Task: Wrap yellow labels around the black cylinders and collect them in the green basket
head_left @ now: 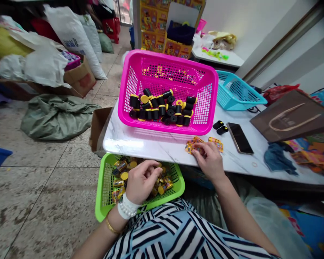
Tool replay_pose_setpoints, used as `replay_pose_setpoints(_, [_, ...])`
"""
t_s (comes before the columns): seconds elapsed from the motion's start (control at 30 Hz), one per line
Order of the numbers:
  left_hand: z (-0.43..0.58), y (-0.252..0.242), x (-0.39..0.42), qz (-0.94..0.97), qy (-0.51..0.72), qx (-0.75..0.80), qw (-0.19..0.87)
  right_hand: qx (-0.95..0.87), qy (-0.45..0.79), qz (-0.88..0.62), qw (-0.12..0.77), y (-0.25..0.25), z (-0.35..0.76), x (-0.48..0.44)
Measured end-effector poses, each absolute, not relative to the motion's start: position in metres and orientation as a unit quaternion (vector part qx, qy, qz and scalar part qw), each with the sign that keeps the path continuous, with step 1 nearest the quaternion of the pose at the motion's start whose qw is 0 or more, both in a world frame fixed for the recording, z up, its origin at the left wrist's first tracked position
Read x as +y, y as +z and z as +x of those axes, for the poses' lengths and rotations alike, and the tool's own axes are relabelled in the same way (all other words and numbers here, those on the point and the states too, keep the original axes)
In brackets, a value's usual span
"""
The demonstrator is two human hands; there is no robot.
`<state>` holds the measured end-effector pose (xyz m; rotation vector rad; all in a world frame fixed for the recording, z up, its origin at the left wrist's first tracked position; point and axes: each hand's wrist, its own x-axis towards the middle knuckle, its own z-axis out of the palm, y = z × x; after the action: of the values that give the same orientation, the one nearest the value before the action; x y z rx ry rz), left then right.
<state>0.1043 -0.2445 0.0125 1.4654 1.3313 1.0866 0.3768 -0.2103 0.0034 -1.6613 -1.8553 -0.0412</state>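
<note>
My left hand is over the green basket, fingers curled together; what they hold, if anything, is hidden. In that basket lie small yellow-capped canisters wrapped in printed labels. On the marble-patterned table, my right hand pinches at a small pile of orange printed labels, thumb and forefinger close together. Behind them stands a pink basket with many plain black canisters with yellow caps. Two more black canisters lie to its right.
A phone, a brown paper bag and a blue cloth lie on the table's right side. A blue basket stands behind. Left are a green sack and a cardboard box on the floor.
</note>
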Motion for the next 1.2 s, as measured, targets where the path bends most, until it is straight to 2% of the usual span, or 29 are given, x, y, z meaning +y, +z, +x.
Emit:
replay_pose_setpoints(0.13, [0.096, 0.007, -0.247, 0.577, 0.428, 0.545, 0.432, -0.711, -0.012, -0.617, 0.337, -0.002, 0.384, -0.211])
replay_pose_setpoints(0.37, [0.119, 0.008, -0.249, 0.562, 0.440, 0.512, 0.478, -0.667, -0.116, -0.603, 0.423, -0.003, 0.360, -0.216])
replay_pose_setpoints(0.57, [0.138, 0.014, -0.217, 0.492, 0.506, 0.471, 0.530, -0.729, -0.017, -0.491, 0.476, 0.012, 0.289, -0.217])
replay_pose_setpoints(0.67, [0.124, 0.018, -0.208, 0.454, 0.511, 0.461, 0.566, -0.737, 0.096, -0.468, 0.479, 0.016, 0.268, -0.215])
replay_pose_setpoints(0.83, [0.095, 0.023, -0.205, 0.382, 0.472, 0.447, 0.657, -0.623, 0.470, -0.456, 0.427, 0.023, 0.262, -0.207])
replay_pose_setpoints(0.9, [0.092, 0.023, -0.202, 0.379, 0.459, 0.438, 0.674, -0.592, 0.523, -0.438, 0.430, 0.025, 0.259, -0.204])
replay_pose_setpoints(1.0, [0.094, 0.021, -0.196, 0.373, 0.465, 0.431, 0.678, -0.630, 0.453, -0.433, 0.458, 0.026, 0.250, -0.202])
replay_pose_setpoints(1.2, [0.093, 0.022, -0.191, 0.373, 0.460, 0.435, 0.678, -0.765, 0.110, -0.448, 0.450, 0.017, 0.253, -0.196])
